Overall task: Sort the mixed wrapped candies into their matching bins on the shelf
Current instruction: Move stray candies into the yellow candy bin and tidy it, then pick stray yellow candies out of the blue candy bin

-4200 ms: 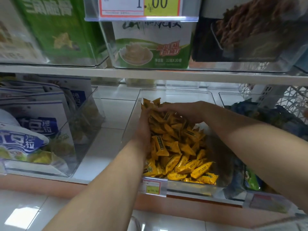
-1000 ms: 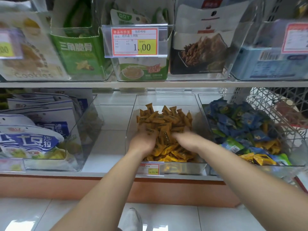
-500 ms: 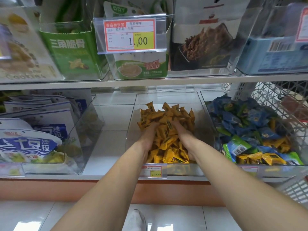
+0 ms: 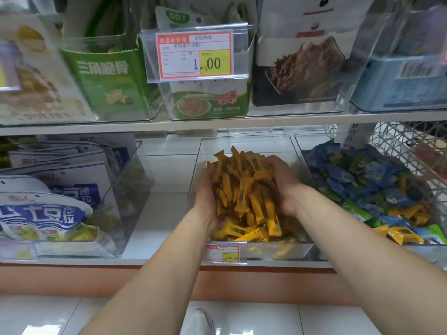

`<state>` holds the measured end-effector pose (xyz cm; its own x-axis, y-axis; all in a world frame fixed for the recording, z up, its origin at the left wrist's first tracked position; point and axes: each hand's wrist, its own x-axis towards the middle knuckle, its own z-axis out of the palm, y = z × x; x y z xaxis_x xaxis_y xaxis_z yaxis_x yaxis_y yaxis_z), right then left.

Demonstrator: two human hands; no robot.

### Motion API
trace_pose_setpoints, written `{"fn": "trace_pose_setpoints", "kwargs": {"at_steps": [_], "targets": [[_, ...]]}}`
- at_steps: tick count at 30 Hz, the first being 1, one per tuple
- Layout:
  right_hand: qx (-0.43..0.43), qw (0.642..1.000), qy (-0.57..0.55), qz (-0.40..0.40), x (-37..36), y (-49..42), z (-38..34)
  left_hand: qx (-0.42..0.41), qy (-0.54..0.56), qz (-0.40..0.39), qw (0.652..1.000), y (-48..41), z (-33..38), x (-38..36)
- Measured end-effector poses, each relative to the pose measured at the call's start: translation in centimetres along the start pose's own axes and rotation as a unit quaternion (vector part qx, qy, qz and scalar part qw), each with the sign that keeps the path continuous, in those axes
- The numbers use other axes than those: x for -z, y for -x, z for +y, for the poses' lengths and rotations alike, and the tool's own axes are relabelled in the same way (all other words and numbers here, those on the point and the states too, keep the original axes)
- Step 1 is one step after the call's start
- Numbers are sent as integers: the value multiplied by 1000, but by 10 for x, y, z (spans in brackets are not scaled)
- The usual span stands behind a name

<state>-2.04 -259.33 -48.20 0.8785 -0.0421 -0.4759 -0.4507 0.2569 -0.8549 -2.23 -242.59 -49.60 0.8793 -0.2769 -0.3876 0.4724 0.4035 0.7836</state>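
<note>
Nearest me, a grey knit shoe [image 4: 199, 322] stood on glossy white floor tiles [image 4: 338, 320], and above it ran the shelf's flat orange-brown base strip [image 4: 72, 279]. Two bare forearms reached up and forward, closing in on the middle bin [image 4: 244, 137]. It was a clear hard-plastic trough with rounded corners and a small red-and-yellow tag [image 4: 223, 254] clipped to its front lip.

Inside lay the yellow candies [image 4: 244, 189], slim pillow-shaped pieces in shiny crinkled foil, with pinched ends and a dark patch of print. The left hand [image 4: 205, 194] and right hand [image 4: 287, 187] faced each other, palms inward. Their fingers were curled round a tall heap of those candies, clasping it from both sides. The heap bristled up above the thumbs, and loose pieces lay flat on the bin floor beneath the wrists.

Just right of it stood the right bin [image 4: 312, 134], also clear. It was piled with blue candies [image 4: 358, 172] and green candies [image 4: 350, 209], and had a few yellow strays [image 4: 396, 234] near its front. Beyond that was a white wire basket [image 4: 411, 146]. To the left, across a stretch of white shelf, the left bin [image 4: 128, 201] held glossy white-and-blue bags [image 4: 43, 213].

Farther back and higher, a thin white shelf board [image 4: 266, 122] carried more clear bins with a green carton [image 4: 104, 85] and a dark pouch [image 4: 302, 71]. There was also a red-bordered price label [image 4: 196, 55] reading 1.00.
</note>
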Motion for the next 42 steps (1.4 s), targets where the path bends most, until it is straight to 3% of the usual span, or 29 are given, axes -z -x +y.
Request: {"fn": "trace_pose_setpoints", "kwargs": {"at_steps": [3, 6, 9, 11, 14, 16, 20, 24, 28, 31, 34, 37, 42], "targets": [[-2, 998, 70, 8, 3, 6, -15, -33, -16, 32, 999, 1, 2, 0], [32, 978, 202, 41, 7, 8, -32, -76, -120, 115, 983, 0, 2, -1], [107, 913, 385, 81, 5, 0, -38, -150, -253, 173, 940, -13, -6, 1], [111, 871, 475, 55, 4, -5, -32, -155, -318, 172, 919, -17, -9, 2], [75, 878, 472, -5, 6, -13, -18, -130, -364, 174, 906, -24, -10, 0], [73, 875, 478, -12, 5, -18, -12, -88, -323, 147, 931, -26, -11, 0], [43, 928, 371, -5, -6, -21, -7, -14, -191, 87, 978, -22, -13, 1], [60, 954, 293, -17, -7, -22, -5, -16, -132, 62, 989, -21, -14, 0], [58, 971, 231, 12, -6, -7, -19, -18, -84, -11, 996, -19, -5, 5], [79, 948, 308, 0, -7, 20, -36, -64, -146, 15, 987, -8, 5, -7], [170, 901, 399, 21, 5, 56, -50, -128, -291, 63, 946, 7, 6, -20], [256, 881, 395, 40, 45, 92, -53, -209, -469, 74, 855, 27, 2, -24], [305, 838, 431, 139, 147, 134, -39, -306, -544, 41, 780, 63, -8, -69]]}}
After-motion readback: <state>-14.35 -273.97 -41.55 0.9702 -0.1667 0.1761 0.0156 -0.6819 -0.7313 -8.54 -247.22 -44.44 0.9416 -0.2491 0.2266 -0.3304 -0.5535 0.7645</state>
